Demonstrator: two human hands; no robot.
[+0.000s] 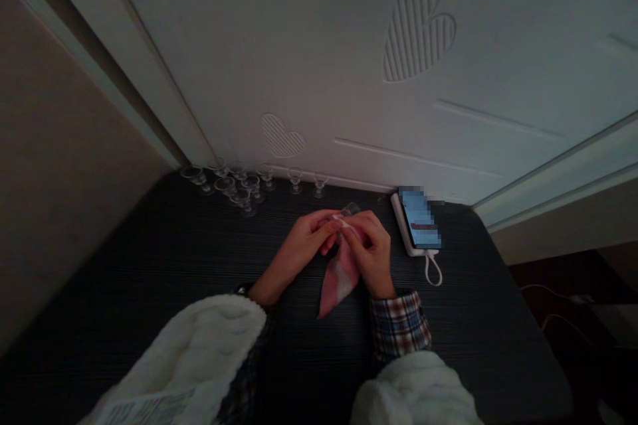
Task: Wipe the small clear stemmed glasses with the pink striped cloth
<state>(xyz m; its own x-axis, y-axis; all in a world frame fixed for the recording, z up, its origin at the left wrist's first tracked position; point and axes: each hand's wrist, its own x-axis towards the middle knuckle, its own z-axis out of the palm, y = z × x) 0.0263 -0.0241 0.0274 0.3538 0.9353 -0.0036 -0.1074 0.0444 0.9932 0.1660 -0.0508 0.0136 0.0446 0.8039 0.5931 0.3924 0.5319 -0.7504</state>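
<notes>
A pink and white cloth (339, 279) hangs down from between my two hands over the dark table. My left hand (310, 236) is closed, its thumb and fingers pinching the cloth's upper end. Close against it, my right hand (371, 247) is also closed on the cloth, fingers bent round it. Just beyond my fingers shows part of a small clear glass (353, 208), mostly hidden by the hands and cloth. It seems to be held between them; which hand bears it I cannot tell.
Several small stemmed glasses (242, 199) stand at the table's back left, with a single glass (319, 184) nearer the middle. A phone (421, 219) lies on a white power bank (405, 229) with a looped cable (433, 271). Behind the dark table (199, 252) rises a white panel (319, 66).
</notes>
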